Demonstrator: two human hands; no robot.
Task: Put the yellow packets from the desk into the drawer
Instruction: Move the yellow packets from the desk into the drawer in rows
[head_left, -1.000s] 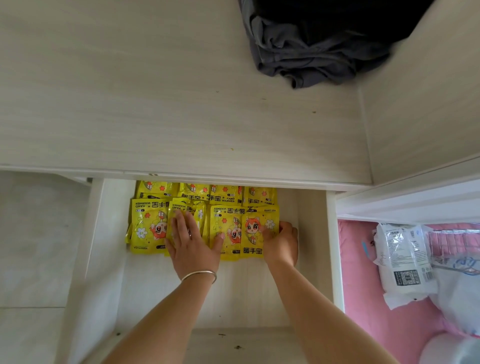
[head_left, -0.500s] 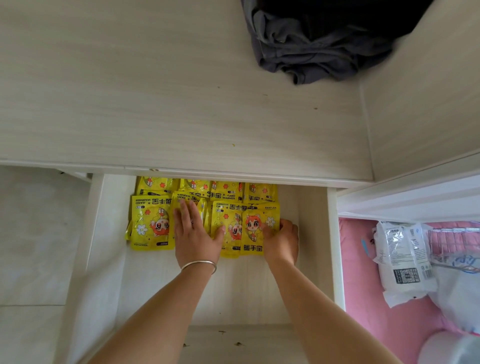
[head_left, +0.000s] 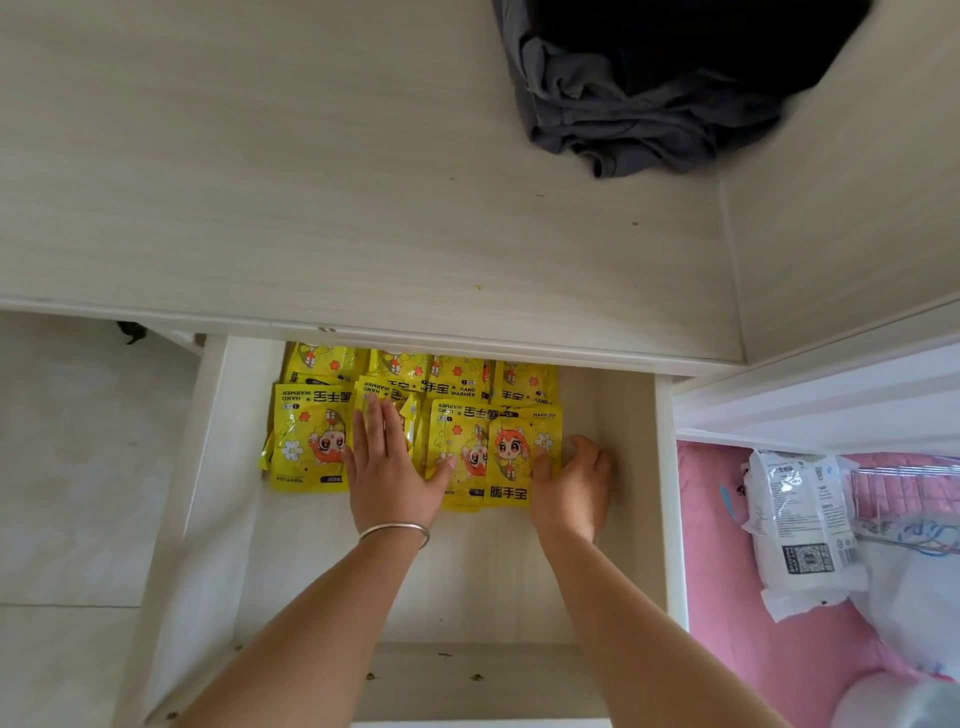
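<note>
Now the left hand is lying spread flat on the yellow packets at 12 o'clock in the drawer, the right hand is cupping loosely their edge, so pushing harder is risking a jam under the worktop.

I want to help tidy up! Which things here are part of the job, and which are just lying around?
Part of the job:
yellow packets
drawer
desk
left hand
right hand

Just lying around:
grey clothes
white packet
pink sheet
</note>
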